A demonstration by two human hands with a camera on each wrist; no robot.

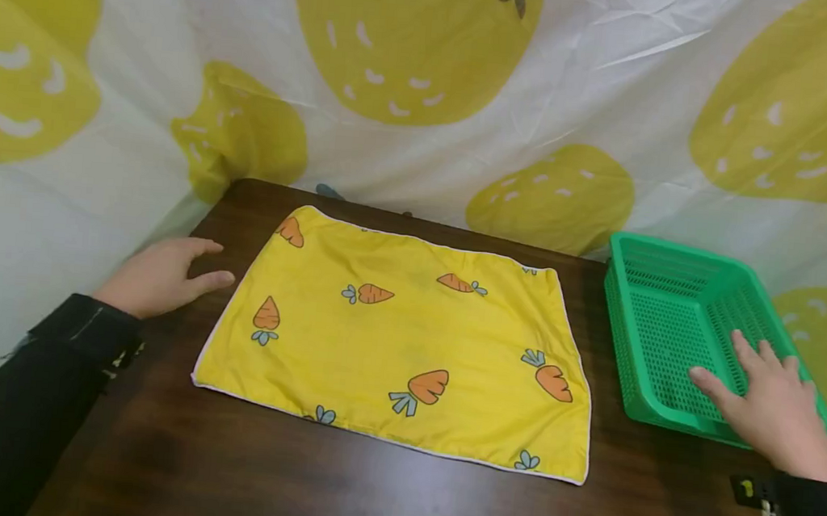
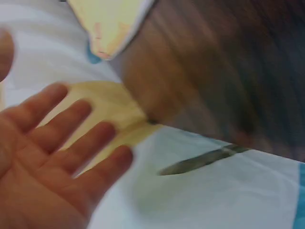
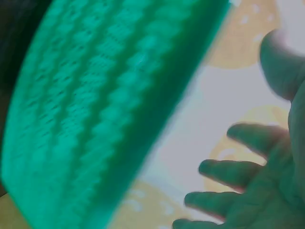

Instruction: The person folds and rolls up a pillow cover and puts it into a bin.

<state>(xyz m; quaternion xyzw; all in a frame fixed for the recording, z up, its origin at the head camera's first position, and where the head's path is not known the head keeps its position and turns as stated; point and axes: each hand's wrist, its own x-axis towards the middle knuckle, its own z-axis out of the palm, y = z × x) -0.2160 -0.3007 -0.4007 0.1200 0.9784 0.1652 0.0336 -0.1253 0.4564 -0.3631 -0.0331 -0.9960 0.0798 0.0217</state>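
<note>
A yellow cloth [image 1: 393, 337] printed with orange carrots, edged in white like a pillowcase, lies spread nearly flat on the dark wooden table. Left of it hovers my left hand [image 1: 167, 275], thumb and fingers apart and holding nothing; one cloth corner [image 2: 114, 24] shows in the left wrist view. At the right stands a green plastic basket [image 1: 622, 331] with mesh walls, nothing visible inside. My right hand [image 1: 781, 408] is over its near right side in the head view, fingers spread. In the right wrist view, a gap separates those fingers [image 3: 231, 174] from the basket wall [image 3: 95, 95].
A white sheet with yellow fruit prints [image 1: 416, 39] hangs behind and on both sides of the table [image 1: 337, 487]. The table's back left corner [image 1: 244, 188] meets this sheet. Bare wood surrounds the cloth at the front.
</note>
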